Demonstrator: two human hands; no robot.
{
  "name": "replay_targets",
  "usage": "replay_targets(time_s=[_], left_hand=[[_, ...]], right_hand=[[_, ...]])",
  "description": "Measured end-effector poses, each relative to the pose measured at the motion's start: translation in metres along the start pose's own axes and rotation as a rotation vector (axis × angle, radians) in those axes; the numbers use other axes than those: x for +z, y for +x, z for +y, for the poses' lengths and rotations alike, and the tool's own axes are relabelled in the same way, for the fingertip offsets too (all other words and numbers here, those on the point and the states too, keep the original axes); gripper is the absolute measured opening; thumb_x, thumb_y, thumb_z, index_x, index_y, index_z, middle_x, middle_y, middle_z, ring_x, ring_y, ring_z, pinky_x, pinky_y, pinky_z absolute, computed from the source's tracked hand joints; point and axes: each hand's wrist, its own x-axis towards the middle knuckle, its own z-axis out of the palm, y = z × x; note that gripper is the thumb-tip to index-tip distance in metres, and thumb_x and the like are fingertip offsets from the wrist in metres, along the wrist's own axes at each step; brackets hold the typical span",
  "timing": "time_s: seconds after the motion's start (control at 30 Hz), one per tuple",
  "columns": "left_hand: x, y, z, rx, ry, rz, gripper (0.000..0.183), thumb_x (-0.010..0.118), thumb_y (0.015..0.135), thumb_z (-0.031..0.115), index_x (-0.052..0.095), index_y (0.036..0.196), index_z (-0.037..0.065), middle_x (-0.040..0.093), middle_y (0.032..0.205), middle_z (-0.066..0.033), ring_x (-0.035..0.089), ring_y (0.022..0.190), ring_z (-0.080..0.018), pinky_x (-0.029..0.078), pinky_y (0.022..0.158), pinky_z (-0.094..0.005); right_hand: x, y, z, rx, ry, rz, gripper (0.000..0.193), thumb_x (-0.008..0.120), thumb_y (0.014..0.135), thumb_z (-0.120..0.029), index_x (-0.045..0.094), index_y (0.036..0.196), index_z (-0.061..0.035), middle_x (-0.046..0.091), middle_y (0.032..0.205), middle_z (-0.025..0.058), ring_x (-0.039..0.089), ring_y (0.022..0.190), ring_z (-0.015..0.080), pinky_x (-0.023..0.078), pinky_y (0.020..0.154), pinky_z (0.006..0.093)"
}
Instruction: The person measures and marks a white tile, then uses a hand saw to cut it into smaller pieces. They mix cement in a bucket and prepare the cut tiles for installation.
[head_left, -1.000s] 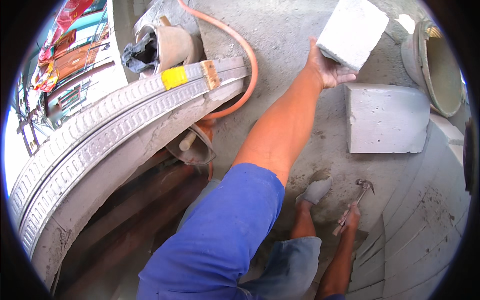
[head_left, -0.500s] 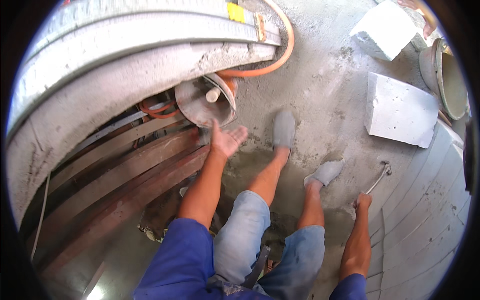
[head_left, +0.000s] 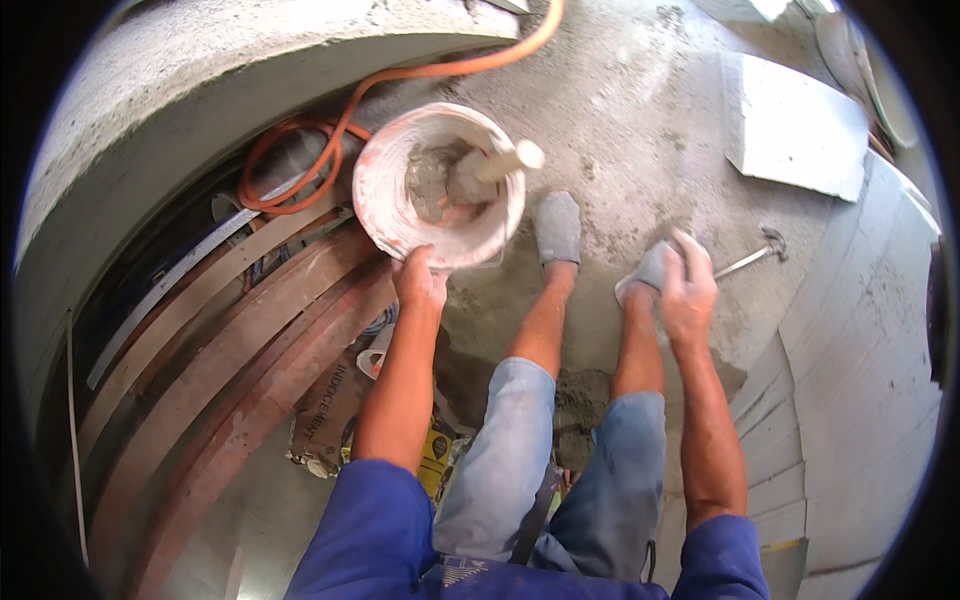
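Note:
My left hand (head_left: 420, 280) grips the near rim of a whitish bucket (head_left: 378, 185) streaked with orange. Grey mortar (head_left: 432, 180) lies inside it, and a tool with a thick pale handle (head_left: 512, 160) leans out over the right side; the tool's lower part is unclear. My right hand (head_left: 688, 295) is raised above my right shoe with fingers apart, some of them bent, and nothing visible in them. Beside it on the floor lies a claw hammer (head_left: 745, 260) with a light metal shaft; its grip end is hidden near my hand.
An orange hose (head_left: 450, 68) loops behind the bucket. Reddish-brown beams (head_left: 280, 305) lie at the left below a concrete ledge (head_left: 200, 80). White blocks, one of them wedge-shaped (head_left: 795, 125), sit at far right. Grey panels (head_left: 860, 370) line the right side. A printed paper sack (head_left: 335, 405) lies near my left arm.
My left hand has gone from open beside the bucket to gripping its rim, and the bucket now tilts upright. My right hand has let go of the hammer and moved up and left.

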Motion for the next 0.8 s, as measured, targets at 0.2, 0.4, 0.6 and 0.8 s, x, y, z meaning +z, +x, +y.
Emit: replay_targets(time_s=[0.2,0.4,0.6,0.8], left_hand=[[0.014,-0.114,-0.015,-0.019,0.359,-0.158,0.058,0.056,0.083,-0.008,0.044,0.139,0.001,0.059,0.130,-0.0157,0.062,0.116,-0.0293,0.055,0.095,-0.0441],[0.041,-0.149,-0.049,0.023,0.327,-0.296,0.058,0.055,0.083,-0.009,0.044,0.138,0.002,0.059,0.129,-0.0138,0.062,0.115,-0.0244,0.054,0.094,-0.0376],[0.066,-0.167,-0.064,-0.054,0.375,-0.289,0.058,0.054,0.083,-0.010,0.043,0.139,-0.001,0.059,0.129,-0.0155,0.061,0.116,-0.0243,0.054,0.095,-0.0381],[0.087,-0.182,-0.067,-0.006,0.377,-0.294,0.057,0.053,0.082,-0.010,0.047,0.138,-0.004,0.060,0.130,-0.0139,0.059,0.118,-0.0210,0.046,0.101,-0.0307]], right_hand=[[-0.001,0.023,-0.077,-0.312,-0.338,-0.404,0.031,0.069,0.089,-0.019,0.065,0.116,-0.0034,0.067,0.112,0.0249,0.064,0.105,0.0418,0.053,0.089,0.0500],[-0.035,0.002,-0.058,0.064,-0.409,-0.908,0.029,0.068,0.087,-0.023,0.064,0.104,-0.0004,0.069,0.109,0.0261,0.066,0.104,0.0419,0.052,0.085,0.0529],[-0.059,-0.024,-0.030,0.241,-0.005,-0.875,0.036,0.064,0.084,-0.017,0.062,0.114,0.0020,0.069,0.105,0.0291,0.066,0.095,0.0477,0.052,0.084,0.0505],[-0.065,-0.023,-0.046,0.148,-0.244,-0.784,0.027,0.059,0.082,-0.005,0.061,0.108,0.0037,0.068,0.100,0.0306,0.067,0.098,0.0460,0.052,0.085,0.0519]])
